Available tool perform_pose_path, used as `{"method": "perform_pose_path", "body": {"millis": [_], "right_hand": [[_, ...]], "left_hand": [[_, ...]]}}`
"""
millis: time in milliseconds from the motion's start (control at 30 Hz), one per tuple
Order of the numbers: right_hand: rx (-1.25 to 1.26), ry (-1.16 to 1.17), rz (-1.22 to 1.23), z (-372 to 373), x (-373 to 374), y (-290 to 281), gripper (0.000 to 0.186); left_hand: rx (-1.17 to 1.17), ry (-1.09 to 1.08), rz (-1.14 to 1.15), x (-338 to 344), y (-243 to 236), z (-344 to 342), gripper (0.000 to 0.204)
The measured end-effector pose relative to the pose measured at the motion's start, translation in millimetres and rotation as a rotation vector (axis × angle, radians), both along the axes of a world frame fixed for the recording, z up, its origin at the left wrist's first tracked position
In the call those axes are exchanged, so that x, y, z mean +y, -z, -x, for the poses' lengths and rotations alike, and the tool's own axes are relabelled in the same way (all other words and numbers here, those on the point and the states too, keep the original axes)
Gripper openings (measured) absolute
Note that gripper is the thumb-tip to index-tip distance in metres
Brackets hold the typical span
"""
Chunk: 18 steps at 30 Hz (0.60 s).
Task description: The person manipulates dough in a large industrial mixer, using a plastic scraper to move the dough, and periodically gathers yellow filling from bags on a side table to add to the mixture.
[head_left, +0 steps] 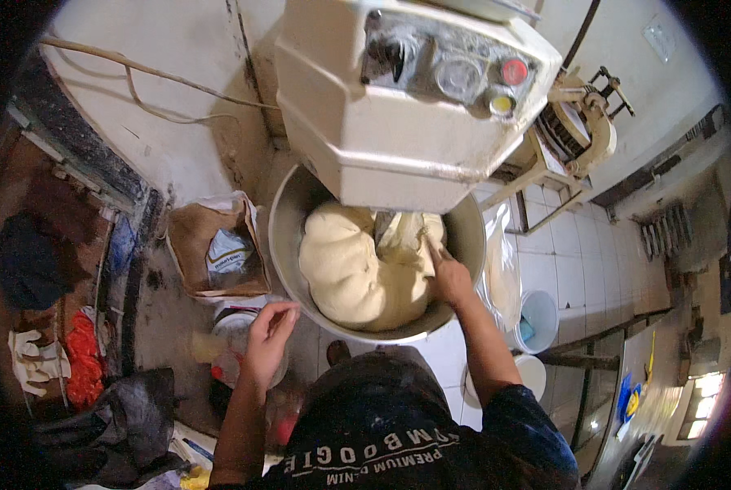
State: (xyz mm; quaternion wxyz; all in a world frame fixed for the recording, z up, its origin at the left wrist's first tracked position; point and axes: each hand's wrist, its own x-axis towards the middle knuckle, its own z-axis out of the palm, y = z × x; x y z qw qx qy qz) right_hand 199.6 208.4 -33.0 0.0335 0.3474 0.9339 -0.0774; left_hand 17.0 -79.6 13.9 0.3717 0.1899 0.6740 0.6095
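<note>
A large mass of pale dough (337,269) fills much of a steel bowl (288,282) beneath a cream mixer housing (414,139) with knobs and buttons. My right hand (448,278) reaches into the bowl's right side, fingers pressed together on the dough where it stretches up around the partly hidden mixing tool. My left hand (273,333) is outside the bowl at its lower left, fingers loosely bent and apart, holding nothing that I can see.
A brown paper sack (194,253) with a packet stands left of the bowl. White buckets (537,314) and a plastic sheet (504,278) are at the right. A machine on a stand (582,122) is at upper right, a metal-edged table (626,392) at lower right, and a cable (153,73) hangs along the wall.
</note>
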Motion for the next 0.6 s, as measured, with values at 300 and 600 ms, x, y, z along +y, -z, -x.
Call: {"method": "perform_pose_path", "body": {"millis": [300,600], "right_hand": [[-0.330,-0.283,0.346,78,-17,28,0.049],[-0.534,-0.283,0.077,99,-17,160,0.057]], "left_hand": [[-0.007,-0.393,0.055,-22,17,-20,0.014],[-0.160,-0.721,0.154,-31,-6,-85,0.016]]}}
